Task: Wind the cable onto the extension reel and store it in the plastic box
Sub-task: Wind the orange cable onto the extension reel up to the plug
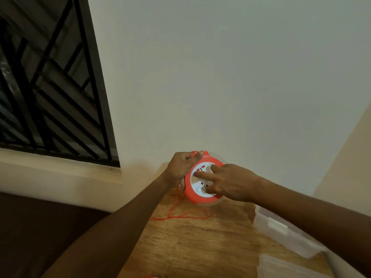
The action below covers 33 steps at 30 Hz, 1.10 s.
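Orange cable trails loose over the wooden table, running from the reel down in a thin loop that lies flat on the boards. From the head camera, the extension reel is round, with an orange rim and a white face carrying sockets, and it is held tilted above the far end of the table, close to the pale wall. The left hand is curled around the reel's upper left edge, fingers closed, with a strand of the cable pinched at the thumb near the top. The right hand lies over the white face with its fingers spread and pressed flat on it, gripping nothing. To the right, near the table's edge, sits the clear plastic box, partly hidden behind the right forearm and well apart from the reel. A clear lid lies on the table nearer the camera. A barred window fills the upper left.
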{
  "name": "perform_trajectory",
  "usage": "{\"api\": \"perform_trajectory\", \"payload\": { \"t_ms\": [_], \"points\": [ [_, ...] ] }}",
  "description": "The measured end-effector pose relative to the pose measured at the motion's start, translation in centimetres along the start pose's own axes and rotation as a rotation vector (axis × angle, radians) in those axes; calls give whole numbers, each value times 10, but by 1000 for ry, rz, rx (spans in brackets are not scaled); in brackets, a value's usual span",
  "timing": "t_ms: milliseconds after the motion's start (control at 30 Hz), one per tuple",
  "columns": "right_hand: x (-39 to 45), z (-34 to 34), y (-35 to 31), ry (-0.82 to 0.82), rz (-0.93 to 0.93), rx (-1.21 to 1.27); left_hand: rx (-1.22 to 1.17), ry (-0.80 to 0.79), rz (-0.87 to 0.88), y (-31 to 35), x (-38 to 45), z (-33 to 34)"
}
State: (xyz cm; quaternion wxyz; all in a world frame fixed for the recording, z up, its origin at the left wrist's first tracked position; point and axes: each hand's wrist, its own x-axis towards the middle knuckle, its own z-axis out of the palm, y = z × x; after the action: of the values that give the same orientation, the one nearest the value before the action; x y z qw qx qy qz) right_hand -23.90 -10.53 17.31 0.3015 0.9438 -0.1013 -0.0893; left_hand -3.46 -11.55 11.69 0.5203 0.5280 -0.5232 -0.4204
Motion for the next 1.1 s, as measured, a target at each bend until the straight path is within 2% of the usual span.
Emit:
{"api": "perform_trajectory", "payload": {
  "t_ms": [133,300,400,533,767,967,1033,1100],
  "points": [
    [-1,-14,-3,-104,-101,-102,15,-37,14,0,-4,0],
    [7,-19,-16,-171,-41,-148,35,-91,35,5,-6,-4],
    [12,-20,-30,-170,-31,-297,52,-116,25,7,-7,-8],
    [20,-20,-37,-172,84,-354,15,-106,42,9,-8,-7],
    [23,-15,-26,-23,339,-151,-98,-3,31,13,-14,-4],
    [30,1,-20,66,816,284,-207,182,16,22,-14,9],
    [31,3,-21,83,893,374,-185,201,27,22,-12,11],
    [29,5,-24,113,908,356,-179,198,31,22,-12,12]
  ]
}}
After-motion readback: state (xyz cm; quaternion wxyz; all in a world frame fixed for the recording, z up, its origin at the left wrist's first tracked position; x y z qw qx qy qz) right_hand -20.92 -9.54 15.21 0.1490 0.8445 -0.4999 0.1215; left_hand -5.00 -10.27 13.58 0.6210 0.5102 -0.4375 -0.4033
